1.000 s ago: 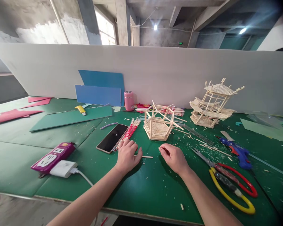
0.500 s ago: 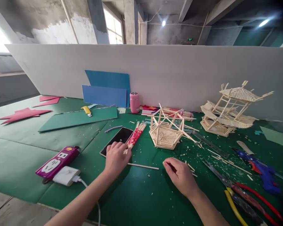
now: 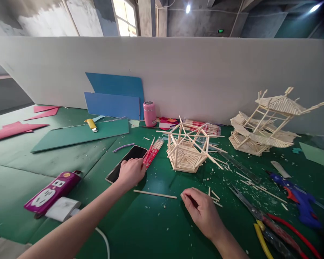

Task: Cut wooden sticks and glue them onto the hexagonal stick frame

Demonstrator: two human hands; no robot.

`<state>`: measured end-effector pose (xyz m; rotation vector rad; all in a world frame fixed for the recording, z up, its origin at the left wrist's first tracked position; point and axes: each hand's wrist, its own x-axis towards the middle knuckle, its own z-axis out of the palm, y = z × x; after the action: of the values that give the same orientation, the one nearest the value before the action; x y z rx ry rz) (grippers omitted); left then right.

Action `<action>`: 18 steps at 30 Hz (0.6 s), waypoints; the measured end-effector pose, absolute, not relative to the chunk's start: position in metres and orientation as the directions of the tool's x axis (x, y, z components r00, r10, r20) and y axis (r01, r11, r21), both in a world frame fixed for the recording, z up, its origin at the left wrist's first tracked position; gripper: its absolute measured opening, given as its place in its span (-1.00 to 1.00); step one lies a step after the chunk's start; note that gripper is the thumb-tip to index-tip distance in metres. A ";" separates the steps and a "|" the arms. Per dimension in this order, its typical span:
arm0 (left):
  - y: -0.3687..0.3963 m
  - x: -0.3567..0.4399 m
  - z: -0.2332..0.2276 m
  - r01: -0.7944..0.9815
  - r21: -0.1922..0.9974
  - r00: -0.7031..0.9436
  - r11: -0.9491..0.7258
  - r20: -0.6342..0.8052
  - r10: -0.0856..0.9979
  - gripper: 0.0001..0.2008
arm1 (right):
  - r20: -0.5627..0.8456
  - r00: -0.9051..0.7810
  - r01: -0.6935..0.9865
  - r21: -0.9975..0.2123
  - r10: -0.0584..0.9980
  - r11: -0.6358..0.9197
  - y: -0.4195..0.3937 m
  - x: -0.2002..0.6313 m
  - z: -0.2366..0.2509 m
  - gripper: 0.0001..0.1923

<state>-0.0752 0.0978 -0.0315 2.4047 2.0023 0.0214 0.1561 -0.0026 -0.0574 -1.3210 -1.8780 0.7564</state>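
Left hand (image 3: 131, 172) reaches onto the near end of a bundle of red-wrapped wooden chopsticks (image 3: 152, 153), fingers curled over it; whether they clamp it, cannot tell. Bundle's long axis runs away from the person, tilted slightly right, beside a black smartphone (image 3: 126, 162). Right hand (image 3: 202, 210) rests loosely curled on the green mat (image 3: 156, 230), holding nothing visible. Thin bare wooden stick (image 3: 154, 194) lies crosswise between the hands.

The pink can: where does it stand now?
In the head view, the pink can stands upright left of centre, by the white board, just right of the blue sheets.
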 end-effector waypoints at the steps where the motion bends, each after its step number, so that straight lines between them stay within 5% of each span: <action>1: 0.097 -0.078 -0.031 0.985 0.038 0.169 -0.169 0.001 0.986 -0.76 | 0.210 -0.227 0.533 -0.791 0.951 0.301 -0.003 0.156 -0.057 -0.81; 13: 0.068 -0.104 -0.024 0.906 0.413 0.052 -0.094 0.113 0.992 -0.70 | 0.196 -0.234 0.564 -0.770 0.952 0.297 -0.004 0.146 -0.053 -0.88; 18: 0.054 -0.106 -0.028 0.884 0.461 0.029 -0.081 0.120 0.992 -0.69 | 0.196 -0.241 0.625 -0.718 0.951 0.307 -0.004 0.142 -0.051 -0.85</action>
<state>-0.1063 0.0542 -0.0277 2.0487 1.9319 0.6039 0.1425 -0.0035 -0.0508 -1.3942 -1.9609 0.6805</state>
